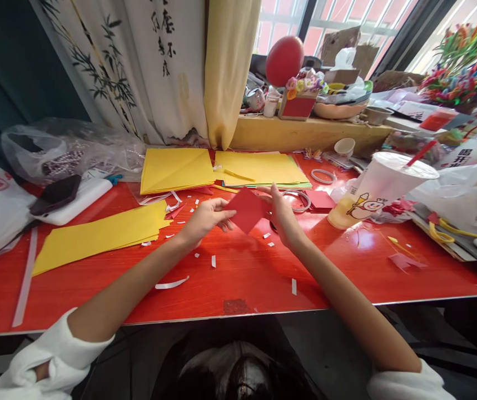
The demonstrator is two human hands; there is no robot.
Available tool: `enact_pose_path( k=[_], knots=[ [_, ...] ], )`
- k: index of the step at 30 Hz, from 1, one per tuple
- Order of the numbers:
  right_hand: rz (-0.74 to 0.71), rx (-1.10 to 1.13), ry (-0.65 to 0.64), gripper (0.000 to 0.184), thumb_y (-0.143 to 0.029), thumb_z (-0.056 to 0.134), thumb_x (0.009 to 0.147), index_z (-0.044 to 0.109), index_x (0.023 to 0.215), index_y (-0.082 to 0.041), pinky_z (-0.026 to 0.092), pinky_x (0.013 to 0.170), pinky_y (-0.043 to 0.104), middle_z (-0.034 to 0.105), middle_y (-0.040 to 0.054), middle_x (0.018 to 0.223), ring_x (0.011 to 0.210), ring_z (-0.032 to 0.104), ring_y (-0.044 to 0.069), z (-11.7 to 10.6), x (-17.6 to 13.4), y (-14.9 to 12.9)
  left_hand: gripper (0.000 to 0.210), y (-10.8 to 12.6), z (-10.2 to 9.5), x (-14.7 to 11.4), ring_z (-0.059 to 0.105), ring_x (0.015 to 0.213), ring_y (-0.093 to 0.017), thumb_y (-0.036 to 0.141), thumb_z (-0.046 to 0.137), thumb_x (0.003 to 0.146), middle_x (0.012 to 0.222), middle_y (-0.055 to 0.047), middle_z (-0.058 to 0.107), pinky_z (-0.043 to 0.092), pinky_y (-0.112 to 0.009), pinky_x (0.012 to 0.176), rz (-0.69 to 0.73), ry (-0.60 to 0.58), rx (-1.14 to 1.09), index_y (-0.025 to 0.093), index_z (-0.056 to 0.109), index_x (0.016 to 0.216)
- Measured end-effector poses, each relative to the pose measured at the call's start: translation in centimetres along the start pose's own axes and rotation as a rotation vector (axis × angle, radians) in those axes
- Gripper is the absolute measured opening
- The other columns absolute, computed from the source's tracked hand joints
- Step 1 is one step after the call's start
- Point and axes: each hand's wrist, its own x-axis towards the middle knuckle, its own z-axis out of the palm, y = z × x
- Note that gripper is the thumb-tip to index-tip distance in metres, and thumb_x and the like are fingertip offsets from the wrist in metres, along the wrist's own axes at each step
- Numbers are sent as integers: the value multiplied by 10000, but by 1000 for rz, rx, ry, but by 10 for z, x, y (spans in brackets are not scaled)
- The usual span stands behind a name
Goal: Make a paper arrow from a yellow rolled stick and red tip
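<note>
A small red paper square [247, 210] is held up over the table, turned so one corner points down. My left hand [208, 219] pinches its left corner, thumb in front. At its right corner is my right hand [283, 216], fingers closed around the edge and partly hidden behind the sheet. Just right of that hand lie a stack of red paper squares [321, 201] and a roll of tape [298, 201]. Behind the hands are two stacks of yellow paper, one on the left [175, 169] and one on the right [263, 168].
Long yellow sheets [100, 236] lie on the left of the red table [255, 278], near a dark phone [57, 194]. White paper scraps [213, 261] are scattered in front. A tilted drink cup [382, 189] with a red straw stands right, beside plastic bags [467, 191].
</note>
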Motion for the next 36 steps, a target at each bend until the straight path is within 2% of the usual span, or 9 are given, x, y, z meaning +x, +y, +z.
enact_pose_path(
  k=[2, 5, 9, 14, 18, 24, 29, 33, 36],
  knots=[
    [40, 3, -101, 396, -536, 554, 755, 631, 955, -203, 495, 678, 252, 635, 37, 864, 741, 591, 131, -2, 1, -1, 270, 1, -1, 1, 620, 580, -108, 295, 680, 704, 695, -12, 619, 476, -216, 557, 1, 74, -126, 119, 529, 843],
    [66, -49, -250, 271, -407, 658, 709, 651, 810, -156, 512, 662, 264, 623, 21, 726, 624, 589, 111, -3, -1, -1, 275, 1, -1, 1, 642, 639, -130, 289, 667, 712, 779, -30, 632, 493, -231, 569, -46, 32, -115, 129, 533, 891],
    [56, -52, -285, 191, -324, 629, 743, 656, 809, -147, 480, 526, 219, 624, 8, 682, 530, 575, 86, -6, -4, -3, 277, 0, -1, -1, 605, 646, -106, 335, 634, 740, 838, -41, 634, 486, -214, 562, 25, 0, 22, 143, 594, 937],
    [86, -120, -355, 145, -280, 639, 737, 644, 713, -138, 450, 480, 202, 603, -3, 564, 470, 550, 77, -14, -1, -9, 338, 2, 0, -2, 589, 693, -123, 332, 630, 738, 930, -55, 657, 497, -214, 525, 92, 14, -85, 170, 622, 1035],
    [82, -92, -435, 163, -302, 633, 757, 642, 740, -141, 444, 465, 211, 590, -3, 575, 456, 529, 76, -15, -3, -13, 357, 5, 3, -4, 572, 649, -107, 277, 673, 705, 869, -51, 675, 497, -203, 504, 81, 5, -153, 162, 659, 1043],
    [0, 251, -432, 217, -328, 614, 789, 643, 963, -202, 473, 573, 222, 583, 23, 833, 692, 549, 100, 1, -15, -15, 425, 5, 6, -8, 602, 538, -93, 274, 639, 746, 858, -30, 674, 510, -209, 452, 129, 49, -311, 245, 603, 1168],
    [-58, 316, -374, 101, -289, 610, 801, 645, 836, -201, 414, 618, 212, 499, -12, 737, 640, 461, 70, 14, -23, -9, 339, 4, 8, -12, 585, 533, -77, 279, 578, 795, 990, -50, 654, 505, -201, 413, 225, 26, -314, 245, 627, 1128],
    [-56, 312, -289, 180, -359, 577, 814, 601, 744, -195, 375, 576, 218, 430, -19, 686, 616, 413, 77, 13, -23, -6, 442, 10, 13, -18, 593, 681, -113, 316, 622, 764, 1007, -61, 640, 549, -222, 505, 237, -38, -144, 244, 571, 1197],
    [-68, 294, -274, 202, -404, 537, 824, 587, 793, -210, 371, 572, 230, 407, -19, 686, 613, 395, 90, 13, -22, -6, 479, 15, 16, -22, 590, 787, -141, 376, 617, 761, 1075, -72, 612, 559, -230, 562, 229, -59, -50, 247, 548, 1217]
  ],
)
